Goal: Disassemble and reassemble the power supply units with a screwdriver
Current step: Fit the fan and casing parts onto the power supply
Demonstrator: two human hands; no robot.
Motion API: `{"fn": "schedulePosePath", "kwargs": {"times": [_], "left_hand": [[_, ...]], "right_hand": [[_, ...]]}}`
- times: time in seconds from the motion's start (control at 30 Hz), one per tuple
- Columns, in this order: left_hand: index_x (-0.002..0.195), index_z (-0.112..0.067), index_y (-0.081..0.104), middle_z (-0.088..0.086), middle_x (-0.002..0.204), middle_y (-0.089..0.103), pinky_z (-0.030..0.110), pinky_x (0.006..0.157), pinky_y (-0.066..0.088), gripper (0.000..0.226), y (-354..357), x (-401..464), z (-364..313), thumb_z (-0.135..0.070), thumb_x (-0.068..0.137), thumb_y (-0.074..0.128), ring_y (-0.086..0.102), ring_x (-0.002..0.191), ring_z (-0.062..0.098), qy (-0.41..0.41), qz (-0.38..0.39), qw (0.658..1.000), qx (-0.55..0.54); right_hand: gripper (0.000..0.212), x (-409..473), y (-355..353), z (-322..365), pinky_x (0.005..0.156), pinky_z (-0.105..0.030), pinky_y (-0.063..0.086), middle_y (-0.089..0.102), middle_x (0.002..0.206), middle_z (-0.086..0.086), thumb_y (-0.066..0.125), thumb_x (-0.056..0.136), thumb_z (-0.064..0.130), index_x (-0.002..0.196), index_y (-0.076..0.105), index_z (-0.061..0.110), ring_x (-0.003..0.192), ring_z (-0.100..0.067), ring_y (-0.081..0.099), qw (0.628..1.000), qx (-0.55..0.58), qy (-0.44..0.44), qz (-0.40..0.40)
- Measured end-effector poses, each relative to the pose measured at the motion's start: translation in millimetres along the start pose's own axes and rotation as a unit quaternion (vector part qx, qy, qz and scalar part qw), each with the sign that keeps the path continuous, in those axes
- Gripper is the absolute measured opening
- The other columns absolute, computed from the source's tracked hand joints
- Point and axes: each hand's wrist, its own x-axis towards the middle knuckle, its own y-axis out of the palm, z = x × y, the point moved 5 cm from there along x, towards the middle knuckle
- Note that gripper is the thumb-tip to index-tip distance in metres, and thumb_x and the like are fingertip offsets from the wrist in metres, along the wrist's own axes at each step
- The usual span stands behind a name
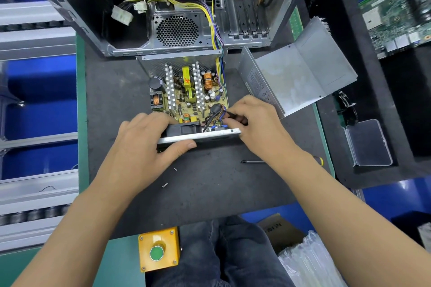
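While left hand (149, 144) grips one open power supply (189, 98) | right hand (254, 123) pinches wires (218, 115) | two screws (165, 185) | one screwdriver (253, 161)

Loose screws (165, 185) and a screwdriver (253, 161) dot the near mat (210, 193).

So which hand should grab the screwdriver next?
Right, probably. The screwdriver lies on the mat just beside the right forearm, and the right hand only pinches wires, while the left hand grips the power supply's near panel.
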Motion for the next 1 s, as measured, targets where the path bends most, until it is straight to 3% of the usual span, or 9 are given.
{"fn": "schedulePosePath", "kwargs": {"times": [0.13,0.3,0.53,0.6,0.67,0.73,0.8,0.9,1.0], "left_hand": [[0.097,-0.022,0.06,-0.011,0.084,0.053,0.041,0.074,0.039,0.052,0,0,0,-0.07,0.084,0.043,0.046,0.079,0.017,-0.007,0.009,1.0,0.0],[0.098,-0.02,0.061,-0.009,0.084,0.055,0.044,0.074,0.043,0.056,-1,0,-3,-0.07,0.083,0.041,0.049,0.08,0.021,-0.008,0.013,1.0,0.003],[0.107,-0.014,0.068,-0.003,0.093,0.06,0.041,0.078,0.04,0.066,-4,3,-4,-0.071,0.083,0.047,0.052,0.087,0.023,0.002,0.049,0.999,0.017],[0.11,-0.008,0.07,0.004,0.097,0.061,0.048,0.082,0.047,0.069,-6,6,-6,-0.067,0.081,0.048,0.057,0.091,0.029,0.013,0.055,0.998,0.006],[0.113,-0.007,0.07,0.007,0.097,0.06,0.05,0.084,0.047,0.075,-9,8,-8,-0.069,0.079,0.045,0.057,0.093,0.031,0.015,0.066,0.998,0.015],[0.116,-0.009,0.069,0.006,0.099,0.06,0.049,0.086,0.046,0.079,-11,9,-9,-0.072,0.078,0.04,0.055,0.097,0.03,0.019,0.081,0.996,0.031],[0.122,-0.01,0.066,0.006,0.104,0.06,0.048,0.09,0.045,0.083,-10,10,-11,-0.074,0.078,0.037,0.054,0.101,0.029,0.026,0.1,0.994,0.032],[0.133,-0.014,0.061,0.003,0.111,0.061,0.032,0.094,0.042,0.075,-9,7,-9,-0.066,0.081,0.051,0.054,0.105,0.025,0.036,0.089,0.995,-0.01],[0.123,-0.025,0.062,-0.017,0.104,0.063,0.006,0.08,0.037,0.052,-10,-3,8,-0.044,0.078,0.08,0.055,0.094,0.002,-0.028,0.016,0.995,-0.097]], "right_hand": [[0.009,9,0,6,0.071,-0.034,0.046,0.055,0.09,-0.005,0.071,0.088,0.01,0.084,0.071,0.003,0.075,-0.019,0.049,0.996,-0.057,-0.016,0.065],[0.014,10,-3,14,0.069,-0.031,0.042,0.049,0.085,-0.003,0.069,0.09,0.011,0.079,0.067,0.002,0.073,-0.022,0.049,0.992,-0.079,-0.01,0.097],[0.017,-2,-13,21,0.083,-0.041,0.049,0.066,0.099,-0.012,0.056,0.096,0.004,0.106,0.07,0.004,0.094,-0.03,0.061,0.986,-0.11,0.05,0.114],[0.026,-11,-28,26,0.086,-0.035,0.051,0.071,0.096,-0.009,0.052,0.095,-0.002,0.107,0.072,0.009,0.09,-0.024,0.067,0.996,-0.068,0.058,0.023],[0.024,-18,-43,39,0.084,-0.017,0.046,0.071,0.092,-0.002,0.055,0.096,0.006,0.106,0.074,0.016,0.085,-0.013,0.065,0.997,-0.036,0.032,-0.063],[0.017,-15,-45,51,0.078,-0.005,0.037,0.068,0.092,0.005,0.059,0.096,0.017,0.104,0.074,0.02,0.081,-0.005,0.057,0.998,-0.017,0.005,-0.063],[0.017,-8,-36,62,0.08,-0.009,0.037,0.062,0.091,0.012,0.062,0.096,0.028,0.106,0.074,0.023,0.082,-0.003,0.051,1.0,-0.002,-0.019,0.008],[0.018,0,-18,77,0.083,-0.023,0.04,0.066,0.091,0.01,0.061,0.096,0.033,0.105,0.075,0.027,0.089,-0.007,0.051,0.992,-0.027,-0.059,0.108],[0.014,8,-14,78,0.084,-0.029,0.044,0.069,0.094,0.007,0.063,0.095,0.031,0.101,0.076,0.032,0.094,-0.008,0.051,0.99,-0.029,-0.017,0.138]]}}
